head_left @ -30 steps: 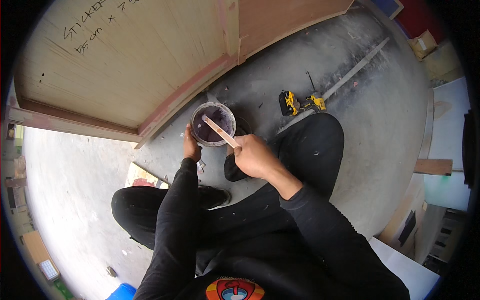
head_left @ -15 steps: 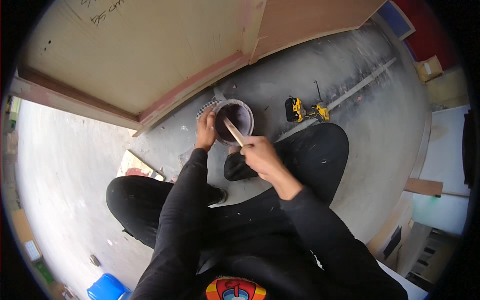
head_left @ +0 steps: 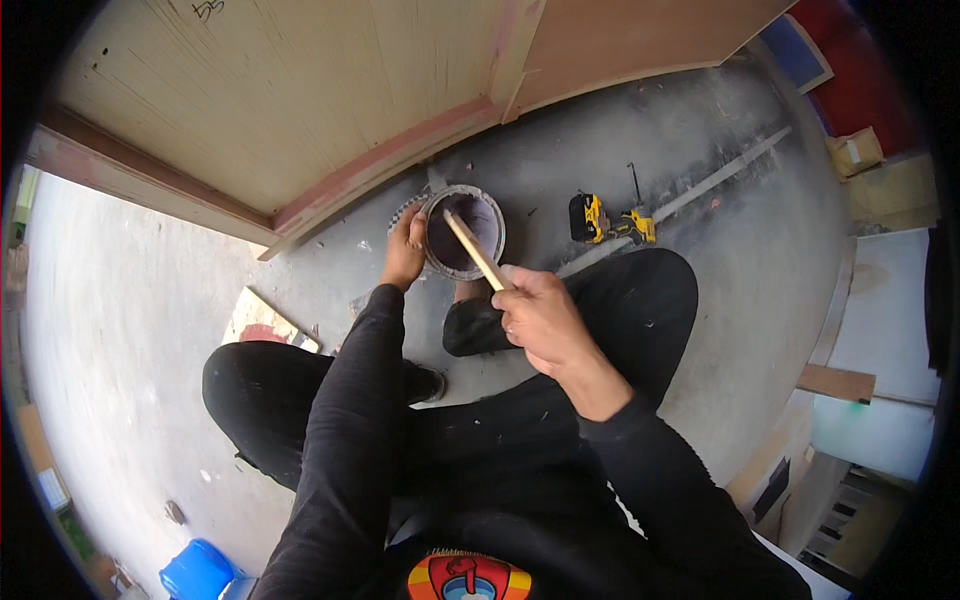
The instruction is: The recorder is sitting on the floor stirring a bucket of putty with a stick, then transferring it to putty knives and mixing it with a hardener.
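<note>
Item: round grey-rimmed paint can with dark purplish contents (head_left: 464,232), standing upright on the grey concrete floor (head_left: 150,330), just in front of the lower edge of a large pale wooden panel with a reddish-brown frame (head_left: 300,110). Left hand (head_left: 404,252): wrapped against the can's left wall, fingers curled on the rim, steadying it; grip closed on the can. Right hand (head_left: 540,318): closed in a fist around the near end of a thin pale wooden stick (head_left: 474,250), below and to the right of the can. Long axis of the stick: runs from the right hand up and to the left, tip dipped inside the can near its far left wall; whether it touches the bottom cannot be told. The left hand is the nearer one to the can, touching it; the right hand stands apart, joined to it only by the stick. Also present: yellow and black cordless drill (head_left: 606,218) lying to the right of the can, well apart from it; small pale board offcut (head_left: 262,322) to the can's lower left; black-trousered knees on either side below the can.
</note>
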Motion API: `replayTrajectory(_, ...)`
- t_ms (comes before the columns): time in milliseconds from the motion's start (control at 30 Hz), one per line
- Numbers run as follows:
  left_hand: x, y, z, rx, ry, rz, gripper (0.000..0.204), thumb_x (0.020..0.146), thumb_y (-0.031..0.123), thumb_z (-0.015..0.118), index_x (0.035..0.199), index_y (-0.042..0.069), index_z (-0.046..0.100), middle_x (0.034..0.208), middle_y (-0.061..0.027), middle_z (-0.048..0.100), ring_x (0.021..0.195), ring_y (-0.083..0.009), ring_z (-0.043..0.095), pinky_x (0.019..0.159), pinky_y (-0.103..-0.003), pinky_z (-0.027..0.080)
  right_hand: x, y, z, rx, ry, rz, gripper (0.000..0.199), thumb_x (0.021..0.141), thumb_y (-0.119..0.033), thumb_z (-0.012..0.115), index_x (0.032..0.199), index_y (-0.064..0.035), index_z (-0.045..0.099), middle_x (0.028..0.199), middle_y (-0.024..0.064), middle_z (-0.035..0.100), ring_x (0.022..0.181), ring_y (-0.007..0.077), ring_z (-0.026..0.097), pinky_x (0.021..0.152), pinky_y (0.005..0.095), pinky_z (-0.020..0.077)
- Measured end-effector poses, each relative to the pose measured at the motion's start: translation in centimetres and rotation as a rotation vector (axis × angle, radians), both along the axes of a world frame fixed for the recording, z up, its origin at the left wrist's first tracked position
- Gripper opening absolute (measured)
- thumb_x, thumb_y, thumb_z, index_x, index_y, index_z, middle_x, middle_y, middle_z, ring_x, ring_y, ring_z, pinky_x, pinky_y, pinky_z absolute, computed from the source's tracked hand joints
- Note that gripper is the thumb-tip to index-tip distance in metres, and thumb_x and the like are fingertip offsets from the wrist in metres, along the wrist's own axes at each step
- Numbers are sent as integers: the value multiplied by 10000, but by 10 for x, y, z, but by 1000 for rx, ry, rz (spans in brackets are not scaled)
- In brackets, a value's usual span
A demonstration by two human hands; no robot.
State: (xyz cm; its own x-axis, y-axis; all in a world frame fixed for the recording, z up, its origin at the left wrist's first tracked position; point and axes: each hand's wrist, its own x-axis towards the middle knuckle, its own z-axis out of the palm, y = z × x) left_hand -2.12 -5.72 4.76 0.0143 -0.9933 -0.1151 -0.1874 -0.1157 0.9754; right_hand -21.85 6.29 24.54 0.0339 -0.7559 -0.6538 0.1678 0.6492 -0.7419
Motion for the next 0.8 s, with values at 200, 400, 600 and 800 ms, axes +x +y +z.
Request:
replayTrajectory(200,-1,-4,-2,-58,3,-26,561,1106,411,443,1444,-29,526,1362,-242,634,1301,-314,589,1104,-381,431,13,-15,-20,-216,359,247,155,911,-60,552,899,54,657,710,130,627,676,210,598,624,411,460)
replayTrajectory(400,12,-1,1,52,49,151,566,1111,422,431,1450,-20,529,1362,-231,639,1308,-316,584,1112,-372,421,-2,-5,0,-432,1110,758,277,890,-66,596,1103,98,664,952,270,713,897,435,726,827,504,578)
replayTrajectory(600,-3,-6,7,13,-80,129,553,1089,444,454,1414,11,565,1373,-278,621,1331,-416,566,1107,-437,437,-2,-13,60,-535,1355,874,288,880,-51,612,1118,109,641,984,260,700,897,438,729,825,504,590)
replayTrajectory(800,-19,-6,13,-95,-232,35,508,1064,421,476,1393,56,601,1371,-247,624,1292,-440,573,1118,-486,408,10,-13,56,-627,1600,927,231,888,-93,620,1039,72,676,941,198,725,795,346,761,695,432,620)
